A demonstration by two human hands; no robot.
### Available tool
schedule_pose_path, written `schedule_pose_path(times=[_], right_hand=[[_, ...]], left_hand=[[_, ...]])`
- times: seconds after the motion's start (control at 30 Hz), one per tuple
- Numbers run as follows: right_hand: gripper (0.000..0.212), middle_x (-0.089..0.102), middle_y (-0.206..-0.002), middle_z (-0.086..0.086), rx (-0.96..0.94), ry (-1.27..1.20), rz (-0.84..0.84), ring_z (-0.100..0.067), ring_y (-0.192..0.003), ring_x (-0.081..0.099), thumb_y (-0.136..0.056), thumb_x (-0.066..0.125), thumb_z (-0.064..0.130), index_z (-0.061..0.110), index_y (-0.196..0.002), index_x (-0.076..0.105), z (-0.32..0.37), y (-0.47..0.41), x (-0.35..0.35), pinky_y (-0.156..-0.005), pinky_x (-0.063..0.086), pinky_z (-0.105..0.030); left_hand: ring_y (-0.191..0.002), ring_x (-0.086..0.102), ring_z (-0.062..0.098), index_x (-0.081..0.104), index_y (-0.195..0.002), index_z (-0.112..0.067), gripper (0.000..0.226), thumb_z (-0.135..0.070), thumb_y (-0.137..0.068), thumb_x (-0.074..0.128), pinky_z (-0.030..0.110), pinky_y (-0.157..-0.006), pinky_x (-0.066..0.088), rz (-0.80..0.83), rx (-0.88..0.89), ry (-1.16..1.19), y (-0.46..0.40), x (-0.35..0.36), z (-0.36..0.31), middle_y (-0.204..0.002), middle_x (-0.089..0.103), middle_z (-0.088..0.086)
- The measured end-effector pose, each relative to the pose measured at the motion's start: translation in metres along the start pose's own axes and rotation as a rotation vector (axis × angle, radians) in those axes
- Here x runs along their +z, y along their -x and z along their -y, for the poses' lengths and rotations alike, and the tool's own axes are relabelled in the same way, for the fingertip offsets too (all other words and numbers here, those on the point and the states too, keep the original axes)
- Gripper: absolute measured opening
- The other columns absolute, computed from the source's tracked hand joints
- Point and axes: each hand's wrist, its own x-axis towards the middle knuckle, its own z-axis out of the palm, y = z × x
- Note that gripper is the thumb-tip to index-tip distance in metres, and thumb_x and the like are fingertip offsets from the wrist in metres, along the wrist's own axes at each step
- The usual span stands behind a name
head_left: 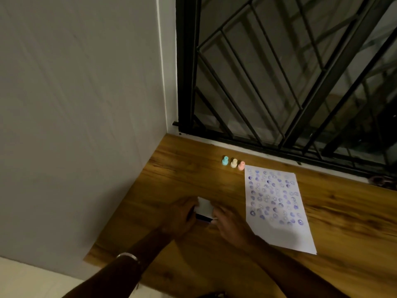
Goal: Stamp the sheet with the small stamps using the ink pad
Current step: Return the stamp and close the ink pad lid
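A white sheet [279, 231] covered with several blue stamp prints lies on the wooden table [182, 179], right of centre. Three small stamps stand in a row beyond its far left corner: a teal stamp [225, 161], a cream stamp [233, 163] and a pink stamp [241, 165]. Left of the sheet sits the ink pad [205, 206], a small case with a pale lid and a dark strip showing at its near edge. My left hand [181, 216] grips its left side and my right hand [228, 222] grips its right side. Motion blur hides whether the lid is lifted.
A grey wall [81, 125] runs along the table's left edge. A dark window with a black metal grille [290, 82] stands behind the table's far edge. A bracelet [127, 255] circles my left wrist. Pale floor shows at the bottom left.
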Motion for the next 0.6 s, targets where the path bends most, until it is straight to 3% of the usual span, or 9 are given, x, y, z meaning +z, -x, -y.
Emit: schedule_pose_path(times=[0.1,0.23,0.37,0.53,0.6], right_hand=[[0.011,0.052,-0.101,0.009,-0.024,0.007,0.004,-0.003,-0.088,0.047,-0.09,0.06,0.024,0.025,-0.093,0.05,-0.001,-0.003,0.0,-0.072,0.039,-0.021],[0.022,0.05,-0.105,0.013,0.008,-0.018,-0.023,0.001,-0.092,0.043,-0.084,0.064,0.039,0.028,-0.08,0.046,-0.007,-0.005,0.001,-0.07,0.035,-0.015],[0.018,0.056,-0.096,0.008,0.034,-0.079,-0.022,-0.007,-0.085,0.053,-0.083,0.067,0.036,0.024,-0.083,0.053,-0.005,-0.007,-0.002,-0.068,0.047,-0.025],[0.022,0.062,-0.105,0.008,0.051,-0.079,-0.05,-0.004,-0.092,0.054,-0.082,0.068,0.036,0.025,-0.098,0.058,-0.006,-0.004,-0.004,-0.068,0.035,-0.006],[0.028,0.063,-0.111,0.009,0.058,-0.069,-0.04,-0.005,-0.097,0.055,-0.082,0.066,0.042,0.029,-0.105,0.056,-0.007,-0.002,-0.003,-0.071,0.038,-0.007]], left_hand=[[-0.129,0.048,0.021,0.054,-0.131,-0.016,0.046,-0.029,-0.088,0.062,0.027,-0.108,0.038,0.105,-0.006,0.044,-0.006,0.002,0.0,-0.142,0.05,0.006],[-0.143,0.028,0.019,0.034,-0.146,-0.018,0.067,-0.043,-0.089,0.06,0.031,-0.117,0.021,0.282,-0.042,-0.016,-0.015,0.007,-0.001,-0.155,0.03,0.004],[-0.143,0.027,0.02,0.035,-0.145,-0.017,0.065,-0.038,-0.089,0.062,0.03,-0.118,0.02,0.32,-0.079,0.013,-0.02,0.012,0.001,-0.155,0.032,0.005],[-0.139,0.033,0.02,0.041,-0.142,-0.019,0.07,-0.044,-0.083,0.068,0.03,-0.115,0.023,0.265,-0.071,0.042,-0.021,0.013,0.005,-0.15,0.04,0.005],[-0.14,0.032,0.019,0.04,-0.143,-0.021,0.071,-0.046,-0.082,0.067,0.029,-0.115,0.023,0.281,-0.075,0.035,-0.019,0.013,0.008,-0.151,0.039,0.003]])
